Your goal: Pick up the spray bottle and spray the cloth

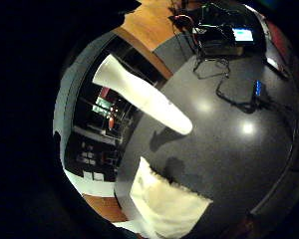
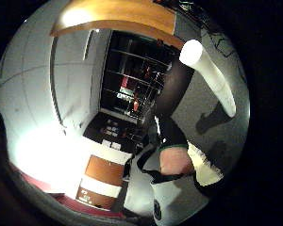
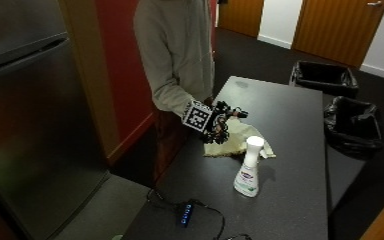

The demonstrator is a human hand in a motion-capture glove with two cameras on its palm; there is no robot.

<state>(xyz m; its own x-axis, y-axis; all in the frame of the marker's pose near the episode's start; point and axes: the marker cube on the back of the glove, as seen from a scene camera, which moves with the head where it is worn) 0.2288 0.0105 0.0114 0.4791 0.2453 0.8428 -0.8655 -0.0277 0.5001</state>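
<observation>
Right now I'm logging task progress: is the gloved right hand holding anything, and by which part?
Nothing is held. The right hand hovers above the cloth; the spray bottle stands untouched.

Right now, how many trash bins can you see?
2. One black-bagged bin stands on the floor past the table's far end; the other bin stands beside the table's edge, nearer. More may be hidden.

On the table (image 3: pixel 292 115) the spray bottle (image 3: pixel 248 167) stands just beside the cloth (image 3: pixel 240 137) — hand (image 3: pixel 217 122) above the cloth.
</observation>
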